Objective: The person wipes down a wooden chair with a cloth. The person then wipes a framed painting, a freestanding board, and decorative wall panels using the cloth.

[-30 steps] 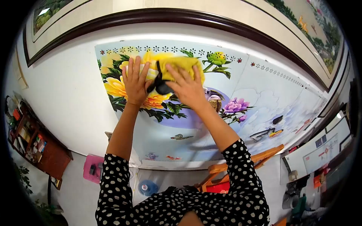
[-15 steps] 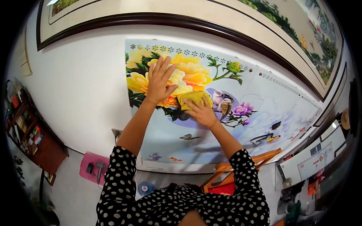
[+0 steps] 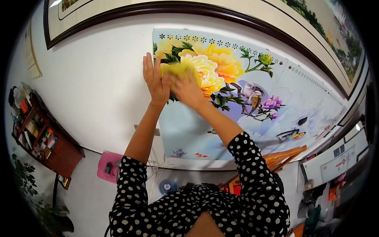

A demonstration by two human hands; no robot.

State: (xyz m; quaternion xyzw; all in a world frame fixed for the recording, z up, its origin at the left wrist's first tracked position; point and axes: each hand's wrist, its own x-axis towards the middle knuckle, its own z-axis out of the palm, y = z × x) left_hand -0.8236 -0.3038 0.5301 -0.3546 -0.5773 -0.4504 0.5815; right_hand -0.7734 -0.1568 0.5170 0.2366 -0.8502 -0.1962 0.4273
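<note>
A large poster of yellow peonies, birds and butterflies (image 3: 189, 134) lies flat against the white wall. My left hand (image 3: 156, 85) is open, its fingers pointing up, at the poster's left edge and partly over the bare wall. Beside it, my right hand (image 3: 188, 90) presses a yellow cloth (image 3: 179, 70) onto the upper left of the poster, over the flowers. Motion blurs both the cloth and the right fingers. The two hands are very close together, and the left thumb is near the cloth.
A dark-framed picture (image 3: 173, 8) hangs above the poster. Below are a wooden chair (image 3: 286, 156), a pink stool (image 3: 106, 168) with a dark object on it, and a blue water bottle (image 3: 167, 186). A wooden cabinet (image 3: 63, 158) stands at the left, with a plant (image 3: 24, 172) near it.
My right hand has swept the yellow cloth up and left from beside the birds to the poster's left side. My left hand has shifted left to the poster's edge. The view has turned slightly.
</note>
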